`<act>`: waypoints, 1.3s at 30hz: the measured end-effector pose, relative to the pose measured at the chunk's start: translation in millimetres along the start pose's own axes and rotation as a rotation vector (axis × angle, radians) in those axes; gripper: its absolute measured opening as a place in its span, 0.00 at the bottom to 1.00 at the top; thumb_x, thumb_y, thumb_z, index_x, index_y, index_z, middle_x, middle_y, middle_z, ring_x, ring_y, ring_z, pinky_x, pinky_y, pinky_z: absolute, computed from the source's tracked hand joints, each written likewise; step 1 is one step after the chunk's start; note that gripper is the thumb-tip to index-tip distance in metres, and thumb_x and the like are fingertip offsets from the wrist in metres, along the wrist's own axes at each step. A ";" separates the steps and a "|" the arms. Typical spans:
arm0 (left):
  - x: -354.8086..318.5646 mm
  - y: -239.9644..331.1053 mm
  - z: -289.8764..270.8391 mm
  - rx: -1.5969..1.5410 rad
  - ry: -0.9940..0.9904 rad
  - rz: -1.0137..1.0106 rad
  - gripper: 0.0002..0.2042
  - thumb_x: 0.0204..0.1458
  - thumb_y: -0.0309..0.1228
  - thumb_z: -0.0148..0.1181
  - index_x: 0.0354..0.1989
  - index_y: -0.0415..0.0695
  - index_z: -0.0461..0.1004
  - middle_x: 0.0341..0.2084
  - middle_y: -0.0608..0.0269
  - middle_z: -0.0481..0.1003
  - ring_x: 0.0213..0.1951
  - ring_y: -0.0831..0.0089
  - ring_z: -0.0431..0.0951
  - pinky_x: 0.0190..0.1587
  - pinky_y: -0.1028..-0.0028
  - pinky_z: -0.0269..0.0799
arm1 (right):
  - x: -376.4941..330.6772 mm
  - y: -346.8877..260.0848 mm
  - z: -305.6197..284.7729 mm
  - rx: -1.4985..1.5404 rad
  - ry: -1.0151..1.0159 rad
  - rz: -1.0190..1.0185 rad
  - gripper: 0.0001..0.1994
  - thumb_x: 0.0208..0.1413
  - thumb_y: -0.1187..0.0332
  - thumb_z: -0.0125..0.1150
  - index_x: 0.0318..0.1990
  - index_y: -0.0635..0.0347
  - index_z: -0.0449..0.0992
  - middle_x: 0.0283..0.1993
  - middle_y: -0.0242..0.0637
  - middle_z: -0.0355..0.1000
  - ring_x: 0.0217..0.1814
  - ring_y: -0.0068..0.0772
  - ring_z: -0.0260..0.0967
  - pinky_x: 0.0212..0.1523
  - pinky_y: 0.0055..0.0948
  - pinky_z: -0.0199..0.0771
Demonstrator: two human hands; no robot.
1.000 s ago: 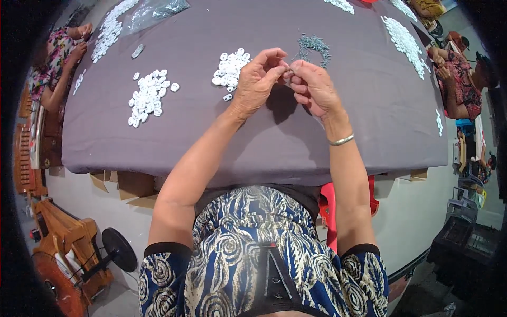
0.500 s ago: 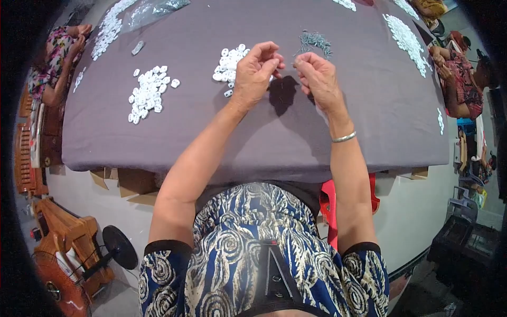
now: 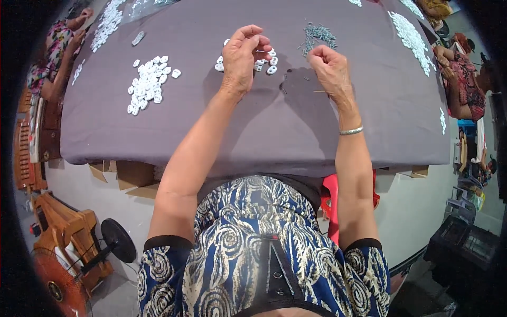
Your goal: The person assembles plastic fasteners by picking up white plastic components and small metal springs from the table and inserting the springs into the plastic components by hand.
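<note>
My left hand [image 3: 242, 58] hovers over the middle pile of white oval pieces [image 3: 272, 69], which have small dark holes. Its fingers are curled in, and whatever they hold is hidden. At the near edge of a heap of tiny slender grey pieces [image 3: 322, 36], which look like springs, my right hand [image 3: 332, 68] is closed in a pinch. A thin tan stick [image 3: 320, 91] sticks out from under its palm; the fingertips' contents are too small to name. A few loose grey bits [image 3: 285, 78] lie on the cloth between my hands.
A second white pile [image 3: 148, 87] lies to the left, beside a small greyish bundle [image 3: 138, 38]. More white pieces line the far left [image 3: 108, 24] and right [image 3: 411, 42] of the purple-grey tablecloth [image 3: 253, 142]. Other people sit at both sides. A fan [image 3: 117, 240] stands at lower left.
My hands, close together before, have parted. The left moved left and slightly up over the white pieces; the right moved right, beside the grey heap. The tan stick now shows.
</note>
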State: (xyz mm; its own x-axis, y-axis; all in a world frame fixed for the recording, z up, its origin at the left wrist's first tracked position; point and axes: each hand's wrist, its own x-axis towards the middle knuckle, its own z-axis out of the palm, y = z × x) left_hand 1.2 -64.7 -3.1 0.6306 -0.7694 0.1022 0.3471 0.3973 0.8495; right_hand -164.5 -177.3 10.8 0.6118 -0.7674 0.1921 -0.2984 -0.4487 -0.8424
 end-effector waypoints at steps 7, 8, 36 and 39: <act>-2.1 3.2 -0.9 0.092 0.097 0.027 0.09 0.55 0.24 0.46 0.41 0.39 0.70 0.27 0.63 0.72 0.27 0.77 0.73 0.29 0.78 0.72 | 0.4 0.7 -4.9 0.506 0.011 0.119 0.07 0.51 0.70 0.53 0.25 0.63 0.75 0.20 0.23 0.64 0.21 0.12 0.57 0.22 0.17 0.58; -3.6 5.2 -0.2 0.154 0.113 0.047 0.09 0.54 0.24 0.46 0.41 0.39 0.71 0.27 0.64 0.72 0.26 0.78 0.72 0.29 0.79 0.70 | 1.9 2.1 -6.0 0.553 0.019 0.152 0.08 0.51 0.70 0.53 0.25 0.63 0.74 0.19 0.22 0.63 0.20 0.11 0.55 0.21 0.17 0.56; -205.1 167.3 100.2 -0.517 -1.001 0.169 0.22 0.64 0.41 0.42 0.34 0.32 0.72 0.17 0.60 0.64 0.13 0.77 0.62 0.10 0.78 0.59 | -29.6 3.8 -9.3 -0.302 -0.053 -0.301 0.04 0.50 0.72 0.57 0.31 0.63 0.74 0.29 0.41 0.71 0.33 0.45 0.70 0.34 0.37 0.69; -215.5 159.2 97.5 -0.399 -0.823 0.340 0.12 0.60 0.31 0.50 0.30 0.35 0.72 0.18 0.64 0.65 0.12 0.80 0.60 0.08 0.80 0.56 | -28.3 4.3 -11.5 -0.342 -0.067 -0.306 0.04 0.49 0.72 0.57 0.30 0.62 0.75 0.29 0.41 0.71 0.33 0.45 0.70 0.34 0.38 0.69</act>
State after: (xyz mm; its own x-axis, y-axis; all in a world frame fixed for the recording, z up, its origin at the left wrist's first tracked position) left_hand -147.2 115.6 160.6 0.1108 -0.6307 0.7680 0.5416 0.6863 0.4854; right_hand -191.5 -162.8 7.6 0.7522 -0.5499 0.3632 -0.3145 -0.7839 -0.5354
